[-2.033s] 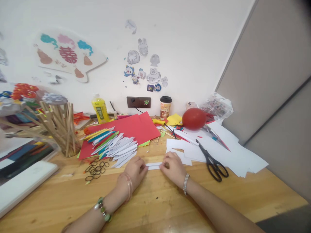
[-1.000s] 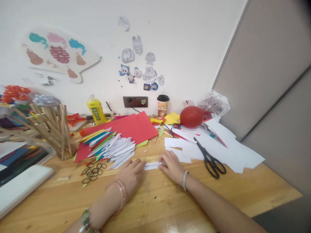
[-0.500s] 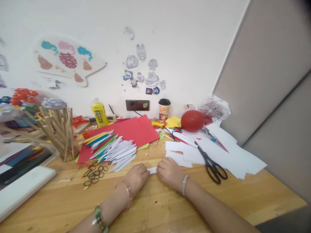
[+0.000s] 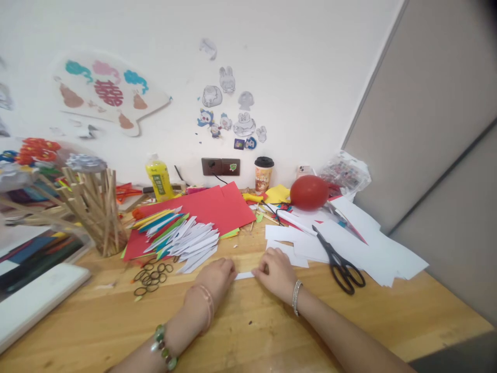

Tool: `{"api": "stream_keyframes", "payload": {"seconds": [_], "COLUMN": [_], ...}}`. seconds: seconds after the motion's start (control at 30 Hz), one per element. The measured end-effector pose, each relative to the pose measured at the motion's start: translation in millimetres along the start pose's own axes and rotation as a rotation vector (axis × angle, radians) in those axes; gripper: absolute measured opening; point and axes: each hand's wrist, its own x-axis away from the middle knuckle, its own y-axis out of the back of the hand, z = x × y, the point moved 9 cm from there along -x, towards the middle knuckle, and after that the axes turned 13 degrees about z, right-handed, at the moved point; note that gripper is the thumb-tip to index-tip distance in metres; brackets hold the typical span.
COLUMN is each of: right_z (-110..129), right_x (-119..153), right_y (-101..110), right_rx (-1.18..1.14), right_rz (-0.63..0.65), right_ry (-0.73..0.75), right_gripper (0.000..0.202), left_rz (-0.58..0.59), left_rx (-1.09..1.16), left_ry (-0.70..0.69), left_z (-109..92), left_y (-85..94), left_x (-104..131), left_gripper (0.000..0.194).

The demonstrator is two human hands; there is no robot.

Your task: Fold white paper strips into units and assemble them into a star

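Light-brown wooden desk (image 4: 248,344): your left hand (image 4: 216,278) and right hand (image 4: 276,274) grip opposite ends of narrow white paper strip (image 4: 244,275); black scissors (image 4: 338,262) at its 3 o'clock.

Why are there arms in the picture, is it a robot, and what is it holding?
No robot here! These are a person's two bare hands. The camera sits on that person's head, looking forward and down, so you see what they would see.

The left hand and the right hand hold a small strip of white paper by its two ends, with their fingers.

On the wooden table, over to the left, are lots of folded paper pieces and some small dark rings. To the right are black scissors, white paper sheets and a red balloon. A cup with a black lid stands near the wall.
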Motion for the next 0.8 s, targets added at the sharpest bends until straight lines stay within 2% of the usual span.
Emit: {"api": "stream_keyframes", "payload": {"seconds": [0.17,0.23,0.33,0.47,0.63,0.8], "right_z": [-4,-4,-6,-10,-14,-17], "right_x": [-1,-1,0,0,-1,-1], "right_y": [-2,-3,-2,-1,0,-1], "right_rx": [0.021,0.03,0.025,-0.013,-0.069,-0.104], "right_rz": [-0.031,-0.041,-0.035,0.024,0.071,0.057], "right_ry": [-0.019,-0.014,-0.021,-0.029,-0.026,-0.02], "right_gripper": [0.019,0.015,0.015,0.013,0.009,0.009], "left_rz": [-0.001,-0.003,0.049,0.15,0.255,0.246], "left_rx": [-0.063,-0.162,-0.237,-0.233,-0.229,-0.238], "left_ry": [-0.137,-0.265,-0.289,-0.263,-0.162,-0.067], "left_z": [-24,-44,-54,-51,-34,-11], "left_y": [-20.7,-29.4,-34.3,-25.7,-14.4,-2.2], "left_x": [6,11,18,23,31,37], "left_gripper": [0.028,0.039,0.053,0.055,0.05,0.038]}}
